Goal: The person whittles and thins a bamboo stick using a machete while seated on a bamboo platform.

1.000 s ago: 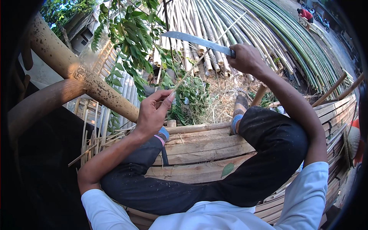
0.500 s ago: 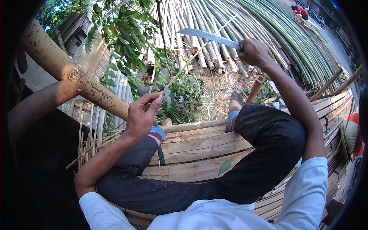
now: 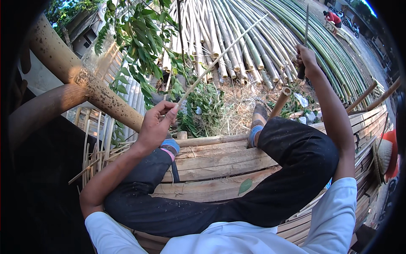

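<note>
My left hand (image 3: 155, 127) pinches the near end of a thin, pale bamboo strip (image 3: 224, 54) between thumb and fingers. From there the strip slants up and away to the right, over the ground and the far poles. At the upper right, my right hand (image 3: 308, 62) is closed around the dark handle of a long knife (image 3: 307, 28). Its blade points up, seen nearly edge-on, and is apart from the strip.
I sit on a bamboo slat bench (image 3: 211, 171), a green leaf (image 3: 245, 186) lying on it. Bamboo poles (image 3: 237, 46) spread beyond my feet. A thick bamboo post (image 3: 105, 101) slants at left, beside leafy branches (image 3: 141, 46). Another person (image 3: 333, 17) bends far off at upper right.
My right hand has moved right and slightly up, away from the strip. The knife has swung from lying across the strip to pointing upward. My left hand still grips the strip in nearly the same place.
</note>
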Demonstrator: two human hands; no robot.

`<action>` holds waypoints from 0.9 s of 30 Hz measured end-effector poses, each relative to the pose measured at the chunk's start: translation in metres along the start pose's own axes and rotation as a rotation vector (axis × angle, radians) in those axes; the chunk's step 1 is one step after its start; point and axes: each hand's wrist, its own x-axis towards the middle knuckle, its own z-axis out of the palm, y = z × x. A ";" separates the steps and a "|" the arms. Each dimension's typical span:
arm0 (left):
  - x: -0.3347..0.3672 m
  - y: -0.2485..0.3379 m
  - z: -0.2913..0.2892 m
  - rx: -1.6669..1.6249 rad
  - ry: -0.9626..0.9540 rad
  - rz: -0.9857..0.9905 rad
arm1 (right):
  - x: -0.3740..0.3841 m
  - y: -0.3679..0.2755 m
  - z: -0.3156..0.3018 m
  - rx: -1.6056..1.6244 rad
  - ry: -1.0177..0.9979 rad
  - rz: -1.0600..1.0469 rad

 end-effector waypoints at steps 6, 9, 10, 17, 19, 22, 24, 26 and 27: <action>0.002 -0.006 -0.004 -0.179 -0.046 -0.146 | -0.077 -0.040 0.084 -0.486 -0.293 -0.647; 0.002 -0.003 -0.001 -0.196 -0.061 -0.154 | -0.133 -0.056 0.122 -0.862 -0.463 -0.894; 0.003 0.002 0.004 -0.246 -0.076 -0.205 | -0.150 -0.057 0.131 -0.924 -0.513 -0.936; 0.006 0.019 0.024 -0.268 -0.049 -0.220 | -0.214 -0.053 0.165 -1.039 -0.663 -1.074; 0.007 0.022 0.025 -0.256 -0.082 -0.142 | -0.216 -0.055 0.165 -1.047 -0.644 -1.064; 0.005 0.016 0.029 -0.118 0.082 0.045 | -0.211 -0.057 0.164 -1.092 -0.660 -1.029; 0.003 0.011 0.026 -0.036 0.085 0.074 | -0.204 -0.058 0.159 -1.094 -0.641 -0.980; 0.002 0.009 0.024 0.045 0.086 0.107 | -0.192 -0.054 0.155 -1.056 -0.600 -0.982; 0.002 0.010 0.024 0.075 0.101 0.117 | -0.187 -0.053 0.153 -1.016 -0.557 -0.986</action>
